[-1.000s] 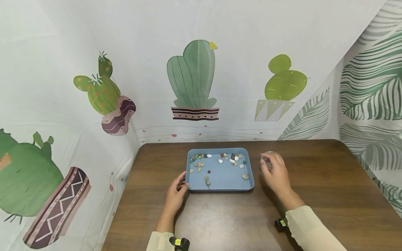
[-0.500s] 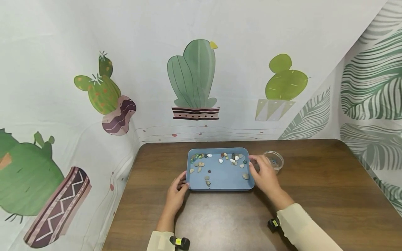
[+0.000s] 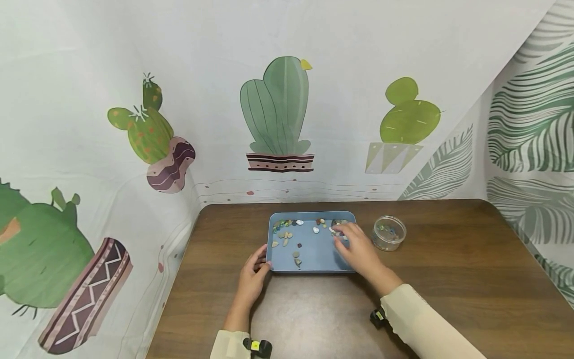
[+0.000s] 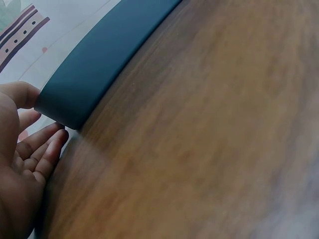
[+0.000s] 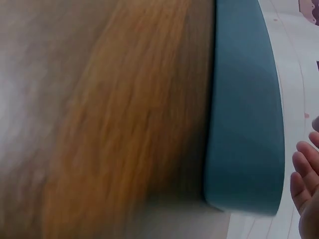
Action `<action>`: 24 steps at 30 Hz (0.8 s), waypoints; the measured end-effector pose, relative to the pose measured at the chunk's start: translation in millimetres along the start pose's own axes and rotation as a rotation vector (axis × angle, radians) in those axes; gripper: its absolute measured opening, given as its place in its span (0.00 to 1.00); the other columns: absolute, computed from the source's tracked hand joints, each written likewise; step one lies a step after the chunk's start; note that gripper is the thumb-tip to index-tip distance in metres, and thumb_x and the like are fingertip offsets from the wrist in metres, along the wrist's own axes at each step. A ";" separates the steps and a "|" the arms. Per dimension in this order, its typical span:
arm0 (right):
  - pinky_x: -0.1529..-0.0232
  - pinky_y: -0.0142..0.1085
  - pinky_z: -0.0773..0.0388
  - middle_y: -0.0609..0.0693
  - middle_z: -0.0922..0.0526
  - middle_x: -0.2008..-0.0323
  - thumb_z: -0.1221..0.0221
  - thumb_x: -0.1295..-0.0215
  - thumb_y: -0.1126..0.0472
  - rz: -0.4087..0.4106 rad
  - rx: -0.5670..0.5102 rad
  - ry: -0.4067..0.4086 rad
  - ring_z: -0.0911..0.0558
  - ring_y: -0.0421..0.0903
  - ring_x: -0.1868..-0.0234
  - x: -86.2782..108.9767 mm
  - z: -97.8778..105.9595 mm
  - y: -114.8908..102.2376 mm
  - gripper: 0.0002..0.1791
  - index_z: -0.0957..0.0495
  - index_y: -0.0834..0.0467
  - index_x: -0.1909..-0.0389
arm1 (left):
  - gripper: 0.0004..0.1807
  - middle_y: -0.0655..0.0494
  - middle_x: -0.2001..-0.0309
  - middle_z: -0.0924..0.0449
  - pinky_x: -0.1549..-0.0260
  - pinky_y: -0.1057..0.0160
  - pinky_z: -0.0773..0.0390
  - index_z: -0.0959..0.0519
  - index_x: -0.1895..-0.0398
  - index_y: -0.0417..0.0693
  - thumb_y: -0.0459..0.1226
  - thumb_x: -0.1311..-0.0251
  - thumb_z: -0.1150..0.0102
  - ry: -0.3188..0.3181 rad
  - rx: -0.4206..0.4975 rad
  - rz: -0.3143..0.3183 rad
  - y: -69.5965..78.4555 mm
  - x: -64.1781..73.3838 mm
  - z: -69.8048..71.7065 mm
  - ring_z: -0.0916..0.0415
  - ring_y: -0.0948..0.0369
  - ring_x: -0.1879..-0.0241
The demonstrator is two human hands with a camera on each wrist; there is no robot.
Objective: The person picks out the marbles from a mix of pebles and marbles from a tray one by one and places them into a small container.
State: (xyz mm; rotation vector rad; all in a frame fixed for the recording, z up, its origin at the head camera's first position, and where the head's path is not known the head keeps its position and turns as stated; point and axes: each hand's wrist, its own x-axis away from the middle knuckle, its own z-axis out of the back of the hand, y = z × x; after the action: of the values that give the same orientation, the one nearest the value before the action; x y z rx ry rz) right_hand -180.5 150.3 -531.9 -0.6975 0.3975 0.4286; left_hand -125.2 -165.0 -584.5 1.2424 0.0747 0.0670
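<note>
Holds the tray [image 3: 314, 257] by its left end in the left hand [image 3: 251, 276], with far-right stones [image 3: 332, 230] at the parted, seemingly unladen fingers of the nearer right hand [image 3: 360, 253].

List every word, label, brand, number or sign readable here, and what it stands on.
No text can be read.
Left yellow label, on the left wrist camera: too small.
Right yellow label, on the right wrist camera: too small.
Tray and tub: no lettering visible.
</note>
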 end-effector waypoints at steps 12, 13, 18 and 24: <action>0.42 0.49 0.25 0.51 0.19 0.50 0.38 0.38 0.60 0.042 -0.002 -0.160 0.22 0.51 0.45 -10.3 -22.0 -15.0 0.19 0.22 0.56 0.46 | 0.27 0.48 0.42 0.24 0.51 0.71 0.27 0.29 0.34 0.56 0.34 0.37 0.42 0.007 0.007 -0.016 0.7 -0.6 -1.0 0.25 0.54 0.47; 0.42 0.49 0.26 0.51 0.19 0.49 0.38 0.37 0.60 0.038 -0.003 -0.174 0.22 0.51 0.45 -11.5 -23.2 -16.5 0.19 0.22 0.56 0.45 | 0.27 0.47 0.42 0.24 0.51 0.71 0.27 0.30 0.34 0.55 0.33 0.37 0.43 0.006 0.004 -0.014 2.9 -0.1 -1.2 0.25 0.53 0.47; 0.38 0.50 0.29 0.53 0.21 0.43 0.42 0.34 0.59 0.012 0.012 -0.250 0.23 0.53 0.40 -18.3 -27.3 -23.4 0.19 0.23 0.55 0.43 | 0.27 0.42 0.41 0.25 0.50 0.70 0.27 0.31 0.33 0.48 0.32 0.37 0.44 -0.015 0.001 -0.013 25.9 6.6 2.1 0.26 0.49 0.46; 0.34 0.51 0.33 0.56 0.23 0.41 0.44 0.32 0.59 0.021 0.040 -0.322 0.28 0.56 0.35 -27.9 -36.1 -26.9 0.19 0.25 0.56 0.41 | 0.27 0.41 0.41 0.25 0.51 0.72 0.28 0.31 0.33 0.47 0.31 0.36 0.44 -0.025 0.015 -0.019 33.2 9.3 4.2 0.26 0.48 0.46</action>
State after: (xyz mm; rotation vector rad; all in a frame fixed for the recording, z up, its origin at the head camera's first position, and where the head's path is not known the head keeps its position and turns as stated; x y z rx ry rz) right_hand -197.9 100.3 -529.5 -0.5735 0.1087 0.5422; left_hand -115.9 -157.5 -551.9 1.2576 0.0653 0.0346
